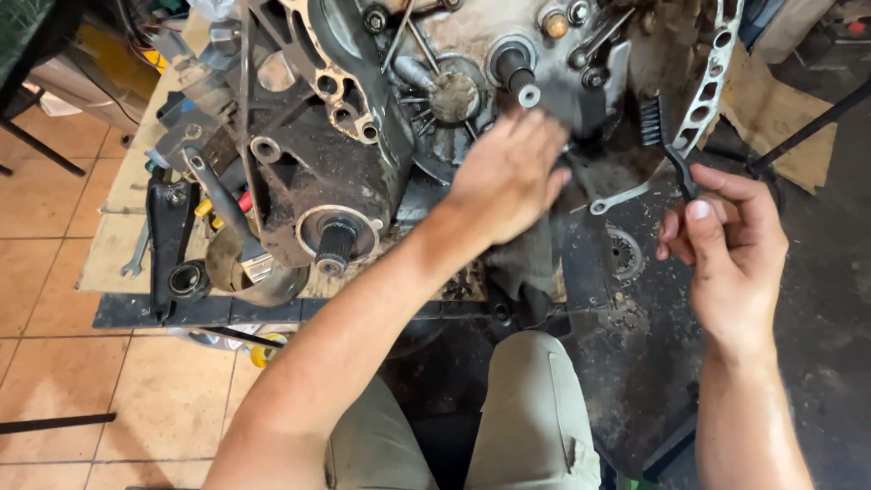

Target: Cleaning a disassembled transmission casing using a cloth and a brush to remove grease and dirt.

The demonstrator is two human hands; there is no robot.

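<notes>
Head view looks down on a large, grimy grey metal engine casing lying on a dark worktop near its far edge. Left hand lies palm-down on the casing's right part, fingers loosely bent over dark metal; whether it grips anything cannot be told. Right hand, closed, pinches the handle of a small black wire brush, bristles just beside the casing's right side.

Even, soft daylight with weak shadows; sharp centre (edges slightly stretched), right side darker.
</notes>
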